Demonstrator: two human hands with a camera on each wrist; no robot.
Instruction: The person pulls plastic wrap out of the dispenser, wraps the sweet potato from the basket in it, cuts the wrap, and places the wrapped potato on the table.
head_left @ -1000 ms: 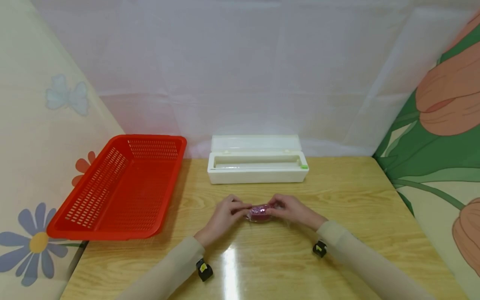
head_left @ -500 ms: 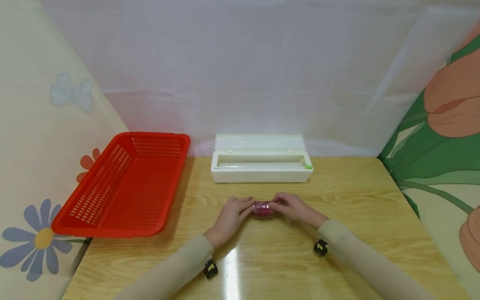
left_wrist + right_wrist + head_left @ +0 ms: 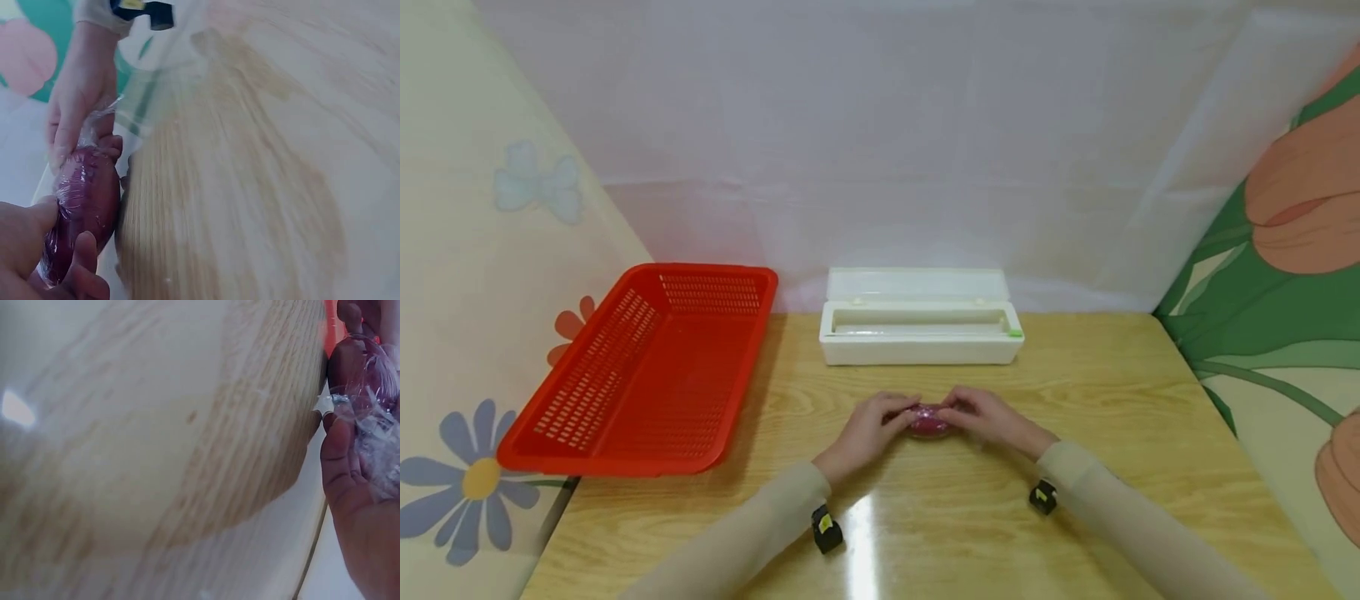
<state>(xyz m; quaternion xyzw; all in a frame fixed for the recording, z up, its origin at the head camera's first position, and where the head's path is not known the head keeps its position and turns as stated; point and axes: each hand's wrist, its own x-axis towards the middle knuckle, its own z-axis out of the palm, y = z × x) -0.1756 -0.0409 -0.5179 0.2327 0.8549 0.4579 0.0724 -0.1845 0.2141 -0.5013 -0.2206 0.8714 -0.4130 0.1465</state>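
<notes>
Wrapping held tight: a purple sweet potato in crinkly clear film is gripped by left hand and right hand.
Beyond them, a white film dispenser is seen lid-up; a red slotted basket is left of it.

The head view is bright and even, with soft light from above. A white shine sits on the table near its front edge. The red basket throws a soft shadow to its right. The side walls bend at the picture edges. Both wrist views are blurry and pale, and the wood grain looks smeared. A small white glare spot shows in the right wrist view.
</notes>
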